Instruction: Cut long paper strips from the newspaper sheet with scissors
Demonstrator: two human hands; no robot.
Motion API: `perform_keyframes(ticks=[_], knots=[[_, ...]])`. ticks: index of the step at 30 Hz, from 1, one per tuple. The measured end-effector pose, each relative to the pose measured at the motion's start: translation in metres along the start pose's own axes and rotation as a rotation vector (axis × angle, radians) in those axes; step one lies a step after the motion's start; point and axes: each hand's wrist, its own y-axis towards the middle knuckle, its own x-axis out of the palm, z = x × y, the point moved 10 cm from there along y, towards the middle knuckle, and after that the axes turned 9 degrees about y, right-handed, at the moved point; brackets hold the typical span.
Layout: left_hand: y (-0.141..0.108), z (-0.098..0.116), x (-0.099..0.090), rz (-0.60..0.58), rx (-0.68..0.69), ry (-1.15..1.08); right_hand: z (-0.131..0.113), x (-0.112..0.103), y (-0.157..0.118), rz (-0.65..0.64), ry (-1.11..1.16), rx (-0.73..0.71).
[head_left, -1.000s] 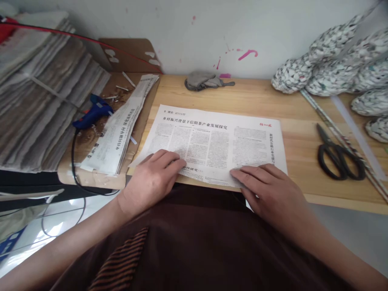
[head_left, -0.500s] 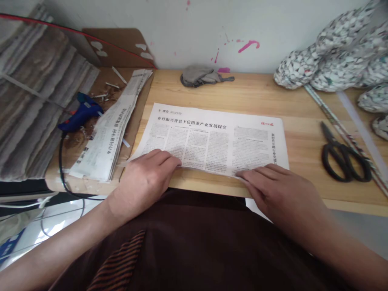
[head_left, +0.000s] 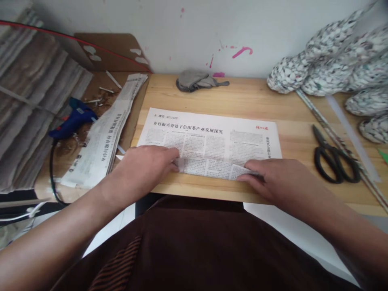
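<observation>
A sheet of newspaper [head_left: 194,139] lies on the wooden table in front of me, its near edge close to the table's front. My left hand [head_left: 148,163] grips the near edge at the left, fingers closed and thumb underneath. At the right part of that edge, my right hand [head_left: 269,173] pinches a strip of the paper that is turned up and folded over. The paper under both palms is hidden.
Black-handled scissors [head_left: 336,161] and long thin paper rods [head_left: 330,129] lie to the right, below woven paper bundles [head_left: 287,72]. A grey cloth item [head_left: 195,81] sits by the wall. Leftward are folded newspaper strips [head_left: 100,137], a blue glue gun [head_left: 72,121] and a newspaper stack [head_left: 36,101].
The near edge of the newspaper is now lifted and turned back at both hands, with the fold showing most at my right. The view has shifted slightly.
</observation>
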Motion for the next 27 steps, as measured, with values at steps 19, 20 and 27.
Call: perform_keyframes(ticks=[19, 20, 27], knots=[[-0.011, -0.082, 0.027, 0.106, -0.262, -0.047, 0.083, 0.006, -0.036, 0.105, 0.176, 0.394], [-0.014, -0.086, 0.028, 0.114, -0.293, -0.075, 0.085, 0.005, -0.038, 0.121, 0.191, 0.430], [-0.031, -0.097, 0.032, 0.158, -0.435, -0.187, 0.086, 0.002, -0.052, 0.258, 0.261, 0.490]])
